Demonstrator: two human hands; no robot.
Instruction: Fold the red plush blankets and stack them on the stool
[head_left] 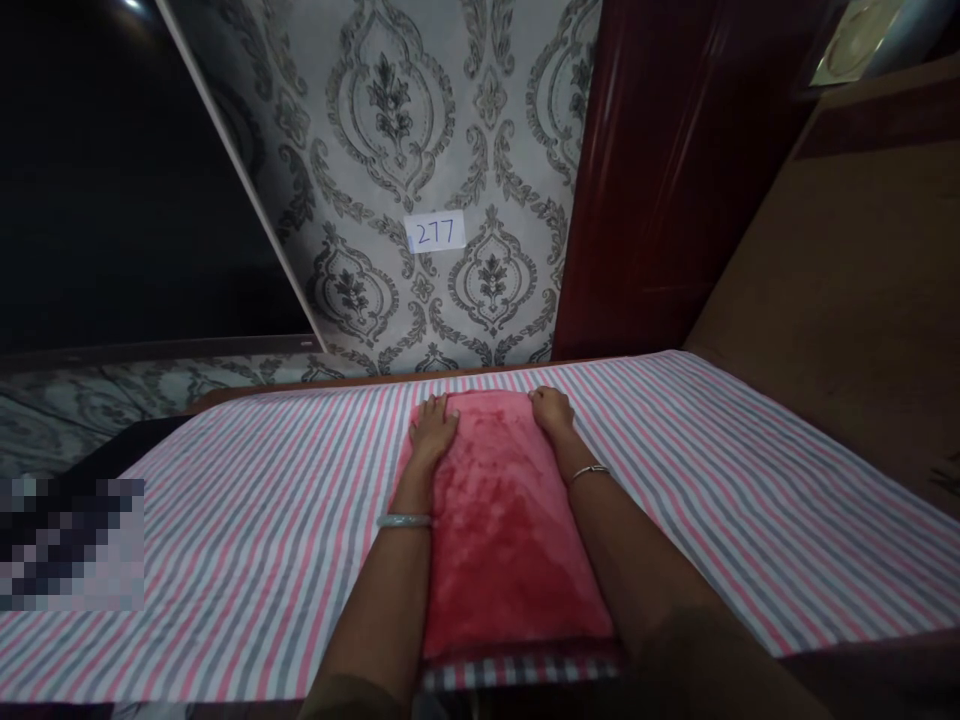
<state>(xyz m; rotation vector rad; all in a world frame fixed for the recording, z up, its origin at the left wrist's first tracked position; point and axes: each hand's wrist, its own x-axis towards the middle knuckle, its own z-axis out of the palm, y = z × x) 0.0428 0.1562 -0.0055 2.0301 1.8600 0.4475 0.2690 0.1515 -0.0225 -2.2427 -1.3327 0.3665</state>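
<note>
A folded red plush cloth (510,500) lies lengthwise in front of me on a pink, grey and white striped sheet (247,500). My left hand (433,430) rests flat on its far left corner, fingers stretched out. At the far right corner my right hand (553,410) is closed, its curled fingers gripping the cloth's edge. Both forearms run along the sides of the cloth. Its near end hangs by the front edge, where a strip of checked fabric (517,672) shows beneath.
Behind the sheet stands a patterned wallpapered wall with a paper label (435,232) reading 277. A large dark screen (135,190) is at the left, a dark red glossy panel (660,180) at the right. A brown surface (862,300) borders the sheet's right side.
</note>
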